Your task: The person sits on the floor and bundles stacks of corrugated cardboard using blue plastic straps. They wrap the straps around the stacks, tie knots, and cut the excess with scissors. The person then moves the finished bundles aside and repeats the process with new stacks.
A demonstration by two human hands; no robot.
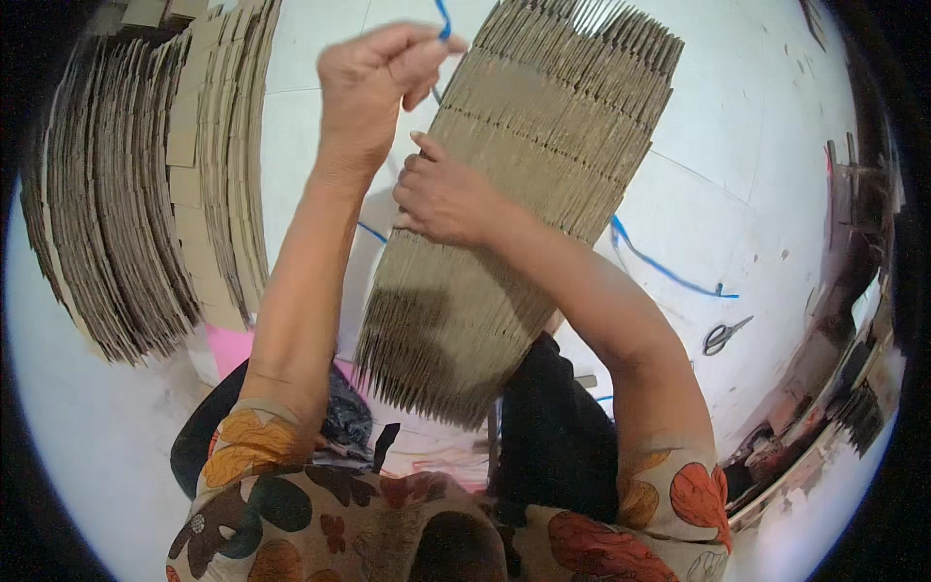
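A long bundle of flat brown cardboard pieces (pixel 543 126), packed on edge with slotted ends, lies slanted in front of me. My left hand (pixel 378 82) is raised beside its far left side, fingers pinched on a thin blue strap (pixel 444 19) that runs up out of view. Curled over the bundle's left edge is my right hand (pixel 441 199), its forearm crossing the cardboard. What lies under those fingers is hidden. Another piece of blue strap (pixel 371 233) sticks out left of the bundle, and a longer blue strap length (pixel 669 272) trails from its right side.
Tall rows of stacked cardboard (pixel 116 194) stand on the left. Black-handled scissors (pixel 721 337) lie on the pale floor (pixel 718 126) to the right. My dark-trousered leg (pixel 558 427) is against the bundle's near end. Dark clutter (pixel 824 388) lines the right edge.
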